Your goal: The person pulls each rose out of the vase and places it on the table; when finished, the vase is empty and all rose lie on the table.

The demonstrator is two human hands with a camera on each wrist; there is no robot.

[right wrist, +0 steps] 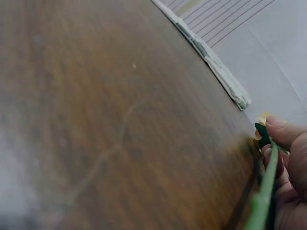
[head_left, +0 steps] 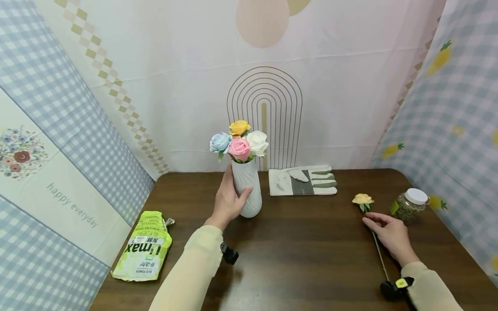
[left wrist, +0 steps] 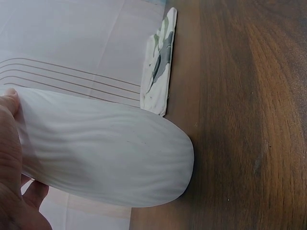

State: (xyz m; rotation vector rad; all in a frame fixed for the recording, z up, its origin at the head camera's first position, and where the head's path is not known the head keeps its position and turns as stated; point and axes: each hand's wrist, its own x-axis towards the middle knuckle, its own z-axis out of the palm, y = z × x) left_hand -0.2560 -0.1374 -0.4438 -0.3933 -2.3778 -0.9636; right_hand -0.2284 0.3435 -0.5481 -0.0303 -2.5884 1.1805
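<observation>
My left hand (head_left: 230, 199) grips a white ribbed vase (head_left: 250, 190) around its left side, thumb across the front. In the left wrist view the vase (left wrist: 105, 148) fills the middle, its rounded base near the tabletop. Pink (head_left: 239, 149), white, blue and yellow artificial roses stand bunched in its mouth. Over at the right, my right hand (head_left: 390, 235) pinches the green stem (right wrist: 266, 191) of a pale yellow artificial rose (head_left: 362, 199) just below its bloom. That stem runs back toward my wrist, low over the table.
White work gloves (head_left: 302, 181) with grey and green patches lie at the table's back edge. A lidded jar (head_left: 409, 206) stands beyond my right hand. On the left lies a green-yellow bag (head_left: 144, 248). Cloth hangs around the brown table (head_left: 295, 255) on three sides.
</observation>
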